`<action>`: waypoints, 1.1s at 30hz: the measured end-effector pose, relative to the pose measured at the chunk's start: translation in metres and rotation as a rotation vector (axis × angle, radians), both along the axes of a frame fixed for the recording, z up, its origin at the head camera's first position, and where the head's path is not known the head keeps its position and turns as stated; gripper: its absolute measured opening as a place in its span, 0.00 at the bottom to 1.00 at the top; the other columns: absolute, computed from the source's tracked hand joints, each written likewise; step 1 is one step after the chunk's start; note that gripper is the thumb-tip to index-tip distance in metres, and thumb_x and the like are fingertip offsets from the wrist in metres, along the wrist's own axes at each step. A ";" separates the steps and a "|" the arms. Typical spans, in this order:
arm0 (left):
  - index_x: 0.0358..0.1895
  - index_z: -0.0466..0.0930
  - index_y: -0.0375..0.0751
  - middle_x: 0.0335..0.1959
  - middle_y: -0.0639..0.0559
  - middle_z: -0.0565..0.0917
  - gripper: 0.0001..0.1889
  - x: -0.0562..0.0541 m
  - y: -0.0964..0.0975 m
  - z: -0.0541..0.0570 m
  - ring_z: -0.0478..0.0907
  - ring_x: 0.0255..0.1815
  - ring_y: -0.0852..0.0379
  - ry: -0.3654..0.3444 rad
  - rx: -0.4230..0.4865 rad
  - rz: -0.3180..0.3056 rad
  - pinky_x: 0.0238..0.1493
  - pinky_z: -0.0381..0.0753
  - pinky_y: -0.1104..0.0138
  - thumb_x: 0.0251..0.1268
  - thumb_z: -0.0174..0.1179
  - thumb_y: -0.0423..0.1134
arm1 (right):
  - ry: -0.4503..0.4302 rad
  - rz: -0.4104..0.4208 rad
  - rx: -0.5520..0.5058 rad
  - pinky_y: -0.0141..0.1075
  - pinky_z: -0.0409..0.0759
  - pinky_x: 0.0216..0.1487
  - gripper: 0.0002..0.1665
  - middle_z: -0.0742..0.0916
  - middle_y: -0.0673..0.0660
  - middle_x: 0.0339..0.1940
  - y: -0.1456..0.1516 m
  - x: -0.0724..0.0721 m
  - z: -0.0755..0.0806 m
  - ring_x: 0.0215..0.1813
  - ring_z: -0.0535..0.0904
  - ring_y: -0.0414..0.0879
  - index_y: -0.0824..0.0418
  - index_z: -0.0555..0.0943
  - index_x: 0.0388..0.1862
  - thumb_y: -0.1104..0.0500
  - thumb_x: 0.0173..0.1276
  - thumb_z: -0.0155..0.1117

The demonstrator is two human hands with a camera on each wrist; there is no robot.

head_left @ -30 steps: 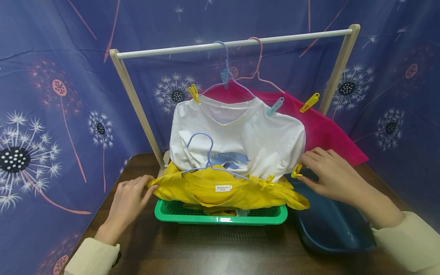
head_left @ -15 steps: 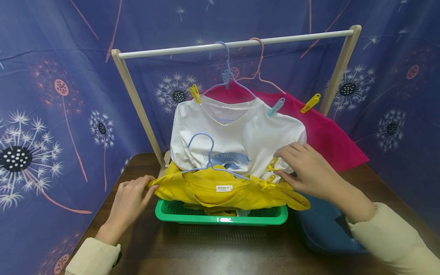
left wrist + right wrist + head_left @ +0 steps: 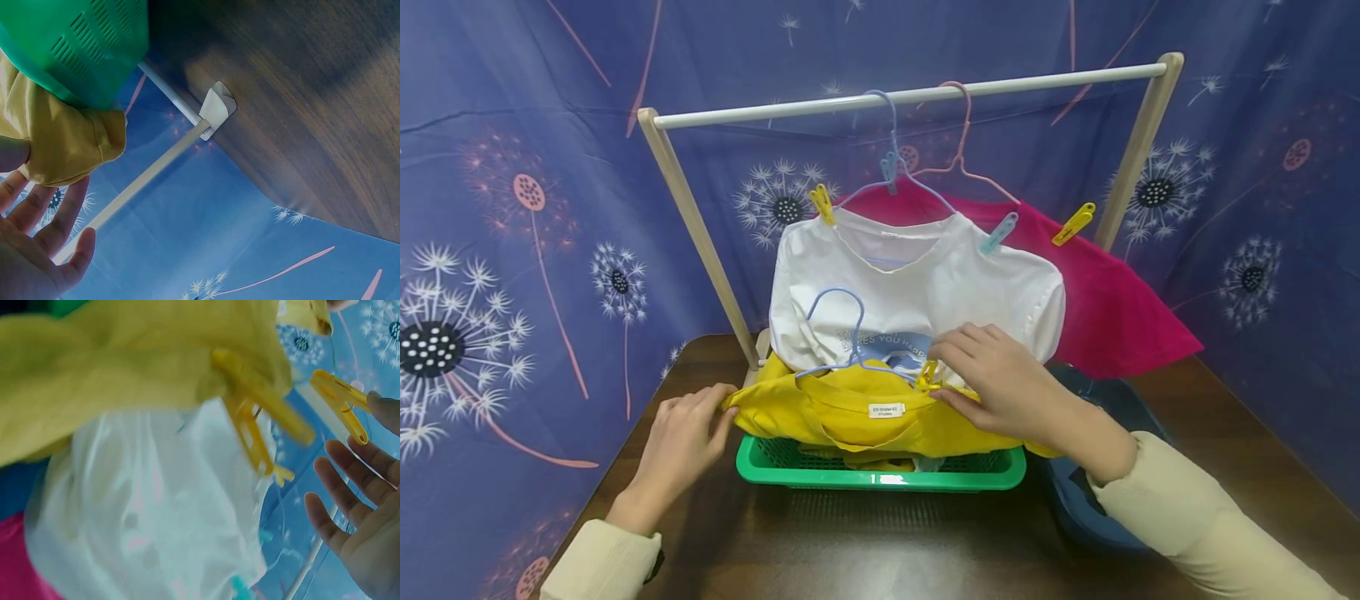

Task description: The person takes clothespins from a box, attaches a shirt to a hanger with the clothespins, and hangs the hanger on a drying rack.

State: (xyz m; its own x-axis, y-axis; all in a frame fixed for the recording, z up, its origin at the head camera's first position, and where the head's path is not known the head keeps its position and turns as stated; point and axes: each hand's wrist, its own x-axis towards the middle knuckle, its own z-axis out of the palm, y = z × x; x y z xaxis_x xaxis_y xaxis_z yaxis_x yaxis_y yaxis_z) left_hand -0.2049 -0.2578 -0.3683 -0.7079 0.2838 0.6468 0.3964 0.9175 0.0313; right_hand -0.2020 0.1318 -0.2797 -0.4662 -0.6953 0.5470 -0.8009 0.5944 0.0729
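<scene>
A yellow T-shirt point(image 3: 850, 417) with a blue hanger point(image 3: 854, 342) in its neck lies over the green basket point(image 3: 880, 478). At its left sleeve end, my left hand point(image 3: 677, 442) pinches the cloth between thumb and fingers; the left wrist view shows the sleeve point(image 3: 75, 137) there. My right hand point(image 3: 1000, 383) pinches a yellow clothespin point(image 3: 928, 377) by its handles, close to the hanger's right arm. In the right wrist view that clothespin point(image 3: 337, 403) is apart from a second yellow clothespin point(image 3: 259, 419), which is clipped to the shirt. My right hand hides this second one in the head view.
Behind, a drying rack point(image 3: 910, 96) bears a white T-shirt point(image 3: 880, 275) and a magenta garment point(image 3: 1120, 300) on hangers, with yellow and blue clothespins on them. A dark blue tub point(image 3: 1097, 517) stands right of the basket, partly under my right forearm.
My right hand has carried the yellow clothespin leftward from above the blue tub, past the clipped one, to near the hanger. The left hand stays on the sleeve.
</scene>
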 end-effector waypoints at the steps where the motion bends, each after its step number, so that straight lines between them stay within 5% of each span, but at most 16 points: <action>1: 0.39 0.77 0.42 0.30 0.49 0.84 0.10 0.000 0.000 0.000 0.79 0.28 0.48 0.001 -0.004 -0.001 0.36 0.71 0.50 0.52 0.64 0.35 | 0.000 0.011 0.007 0.42 0.76 0.49 0.25 0.83 0.51 0.43 -0.004 0.000 -0.001 0.47 0.76 0.45 0.57 0.76 0.46 0.50 0.50 0.71; 15: 0.38 0.77 0.43 0.29 0.50 0.83 0.10 0.001 0.001 0.001 0.79 0.27 0.49 0.000 -0.013 0.013 0.36 0.71 0.50 0.52 0.65 0.35 | 0.067 0.127 0.079 0.35 0.71 0.42 0.13 0.80 0.48 0.34 -0.064 0.004 -0.004 0.41 0.74 0.43 0.57 0.73 0.41 0.54 0.60 0.62; 33: 0.36 0.77 0.43 0.26 0.51 0.83 0.09 0.002 0.001 0.003 0.78 0.25 0.50 -0.002 -0.018 0.012 0.36 0.71 0.49 0.50 0.66 0.35 | 0.084 0.119 0.167 0.30 0.70 0.35 0.09 0.77 0.47 0.27 -0.130 -0.005 0.009 0.33 0.72 0.42 0.56 0.69 0.38 0.55 0.63 0.58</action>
State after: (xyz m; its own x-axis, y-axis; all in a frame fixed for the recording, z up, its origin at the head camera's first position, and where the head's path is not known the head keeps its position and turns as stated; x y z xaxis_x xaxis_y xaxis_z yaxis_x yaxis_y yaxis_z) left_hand -0.2031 -0.2565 -0.3657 -0.7129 0.2871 0.6399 0.3853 0.9227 0.0153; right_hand -0.2066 0.0019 -0.2703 -0.3331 -0.8268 0.4533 -0.8518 0.4700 0.2315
